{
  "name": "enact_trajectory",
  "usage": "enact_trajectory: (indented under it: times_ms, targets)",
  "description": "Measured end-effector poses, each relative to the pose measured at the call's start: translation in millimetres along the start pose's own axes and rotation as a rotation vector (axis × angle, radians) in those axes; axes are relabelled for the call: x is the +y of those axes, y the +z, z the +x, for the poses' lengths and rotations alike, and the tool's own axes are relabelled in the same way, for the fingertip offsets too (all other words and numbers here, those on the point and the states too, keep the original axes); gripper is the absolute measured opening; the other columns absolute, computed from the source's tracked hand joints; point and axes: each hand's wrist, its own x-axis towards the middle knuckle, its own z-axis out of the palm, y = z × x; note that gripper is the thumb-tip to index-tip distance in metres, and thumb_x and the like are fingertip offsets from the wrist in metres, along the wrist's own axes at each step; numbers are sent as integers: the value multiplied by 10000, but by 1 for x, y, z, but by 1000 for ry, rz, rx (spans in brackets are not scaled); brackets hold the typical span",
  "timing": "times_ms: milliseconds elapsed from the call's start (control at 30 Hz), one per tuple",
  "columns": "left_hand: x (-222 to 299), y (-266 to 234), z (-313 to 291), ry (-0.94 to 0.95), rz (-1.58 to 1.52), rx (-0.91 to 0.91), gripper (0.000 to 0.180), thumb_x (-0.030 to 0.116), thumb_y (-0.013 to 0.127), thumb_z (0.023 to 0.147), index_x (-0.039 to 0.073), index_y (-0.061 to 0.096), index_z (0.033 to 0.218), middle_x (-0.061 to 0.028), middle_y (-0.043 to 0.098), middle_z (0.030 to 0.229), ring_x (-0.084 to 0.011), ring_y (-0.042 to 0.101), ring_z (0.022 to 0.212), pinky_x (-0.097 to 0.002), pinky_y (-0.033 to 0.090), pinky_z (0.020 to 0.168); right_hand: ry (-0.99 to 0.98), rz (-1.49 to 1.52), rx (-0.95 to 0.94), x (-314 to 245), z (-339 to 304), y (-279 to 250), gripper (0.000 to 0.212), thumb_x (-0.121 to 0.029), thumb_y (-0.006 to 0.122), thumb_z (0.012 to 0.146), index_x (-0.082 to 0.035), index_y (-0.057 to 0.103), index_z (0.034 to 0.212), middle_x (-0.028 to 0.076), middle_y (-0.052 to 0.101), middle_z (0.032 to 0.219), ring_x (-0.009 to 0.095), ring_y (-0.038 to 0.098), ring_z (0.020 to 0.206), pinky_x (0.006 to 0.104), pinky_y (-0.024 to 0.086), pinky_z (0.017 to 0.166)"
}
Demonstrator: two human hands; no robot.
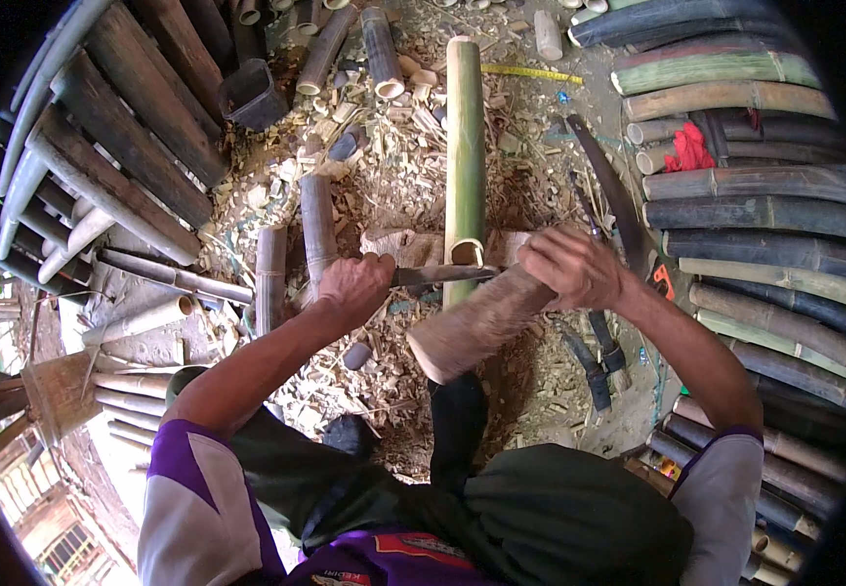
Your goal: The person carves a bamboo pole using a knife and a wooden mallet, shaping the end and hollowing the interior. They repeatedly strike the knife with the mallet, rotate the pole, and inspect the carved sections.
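Note:
Ahead of me lies a green bamboo tube (466, 146), with a notched opening near its closer end. My left hand (354, 288) is closed round the handle of a knife (433, 275), whose flat blade reaches rightward across the tube just below the notch. In my right hand (574, 264) is a thick wooden club (486, 322), gripped at its upper right end and slanting down to the left. Motion smears the club, which passes over the blade's tip and hides part of the bamboo; I cannot tell whether they touch. A rough wooden block (393, 240) shows behind the blade.
Wood chips (393, 186) cover the ground. Bamboo lengths (750, 215) line the right side, a red cloth (689, 146) on them. Dark bamboo (135, 137) leans at left near a black bucket (254, 95). A curved dark blade (606, 171) and yellow measuring tape (530, 73) lie beyond.

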Motion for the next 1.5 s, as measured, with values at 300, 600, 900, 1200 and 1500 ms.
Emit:
enact_trajectory:
  times_ms: [300, 600, 900, 1200, 1500]
  targets:
    - [-40, -37, 40, 37, -760, -227, 349, 389, 723, 926, 42, 763, 945, -142, 695, 696, -259, 726, 710, -424, 580, 685, 691, 315, 12, -4, -12, -37, 718, -277, 871, 730, 5, 485, 1266, 275, 647, 1201, 386, 687, 1078, 505, 575, 875]
    - [-32, -17, 54, 90, -338, 41, 522, 539, 647, 958, 32, 770, 955, -200, 710, 788, -396, 698, 779, -514, 547, 734, 880, 718, 603, -70, -61, 11, 703, -227, 793, 798, 56, 470, 1354, 223, 625, 1190, 288, 625, 1105, 435, 493, 977]
    - [-41, -6, 63, 121, -311, 18, 573, 578, 645, 951, 15, 749, 936, -203, 681, 760, -403, 683, 747, -527, 537, 718, 1009, 802, 382, -85, -64, 25, 701, -234, 799, 797, 44, 465, 1347, 229, 634, 1139, 324, 652, 1039, 433, 508, 928]
    - [-19, -25, 24, 426, 10, -54, 359, 475, 611, 995, 139, 654, 876, -66, 614, 690, -200, 661, 601, -373, 567, 518, 1134, 861, 357, -87, -110, 66, 768, -264, 813, 768, 71, 462, 1363, 277, 626, 1186, 350, 659, 1086, 450, 509, 937]
    - [-28, -3, 42, -432, -480, 505, 357, 250, 716, 919, 27, 594, 1171, -216, 652, 1043, -381, 694, 899, -534, 566, 812, 1434, 929, 645, -264, -155, 198, 591, -206, 774, 737, 9, 577, 1251, 216, 651, 1113, 306, 646, 981, 454, 519, 882]
